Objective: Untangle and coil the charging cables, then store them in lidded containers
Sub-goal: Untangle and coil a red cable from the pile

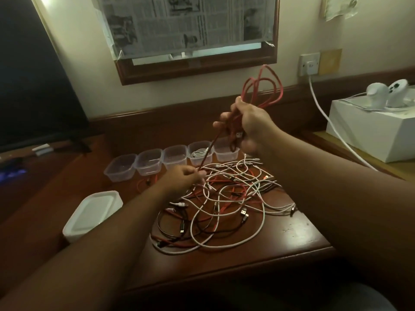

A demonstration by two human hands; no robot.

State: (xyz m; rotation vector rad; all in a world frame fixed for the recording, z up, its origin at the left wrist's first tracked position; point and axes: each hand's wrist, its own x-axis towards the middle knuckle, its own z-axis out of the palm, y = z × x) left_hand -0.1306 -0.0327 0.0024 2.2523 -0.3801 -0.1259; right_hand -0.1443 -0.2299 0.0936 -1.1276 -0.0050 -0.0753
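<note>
Right hand [249, 122] raised over far worktop [298, 230], fingers gripping red cable [261, 86] loops. Left hand [184, 178] pinches its tail near tangled pile [224, 205]. Risk: tail snags pile, drags cables off; loops slip, coil unravels.

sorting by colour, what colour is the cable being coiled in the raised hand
Red; the red cable loops above the right hand, clearest in the head view.

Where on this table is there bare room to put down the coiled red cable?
Bare wood lies between the cable tangle and the table's front edge, and between the lid stack and the tangle. The middle is crowded.
</note>
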